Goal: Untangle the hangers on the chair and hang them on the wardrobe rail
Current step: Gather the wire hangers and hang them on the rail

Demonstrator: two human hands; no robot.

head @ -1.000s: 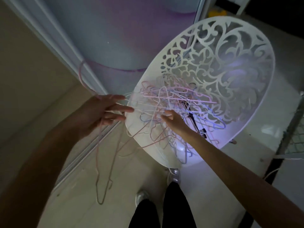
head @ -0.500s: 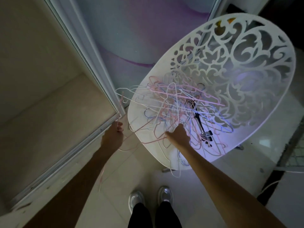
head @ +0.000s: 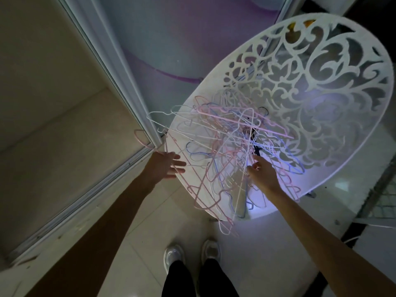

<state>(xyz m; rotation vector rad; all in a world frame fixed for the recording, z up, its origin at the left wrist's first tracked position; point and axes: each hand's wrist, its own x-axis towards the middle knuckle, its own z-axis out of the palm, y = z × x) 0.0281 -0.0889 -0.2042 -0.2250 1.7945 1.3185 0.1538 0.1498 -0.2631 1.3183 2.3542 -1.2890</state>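
Hangers (head: 231,151) — thin wire ones in pink, white and pale blue — lie in a knotted heap on the seat of a white chair (head: 321,116) whose oval back is cut through with scrolling openwork. Several loops spill over the seat's near edge and dangle toward the tiled floor (head: 132,254). One black clip hanger shows through the heap near its middle.

Both bare arms reach forward from the bottom of the view. The left hand (head: 165,167) is at the seat's left edge, palm turned inward, fingers straight and spread apart; a pink hanger (head: 141,139) crosses it and its hook sticks out to the left — whether the fingers actually grasp that wire cannot be told. The right hand (head: 262,171) sits on the near side of the heap, its fingers bent down and pinching into the wires of the tangle, wrist slightly raised.

Left of the chair runs the pale frame of a sliding wardrobe door (head: 120,67), with the track at floor level. White shoes (head: 192,252) stand below.
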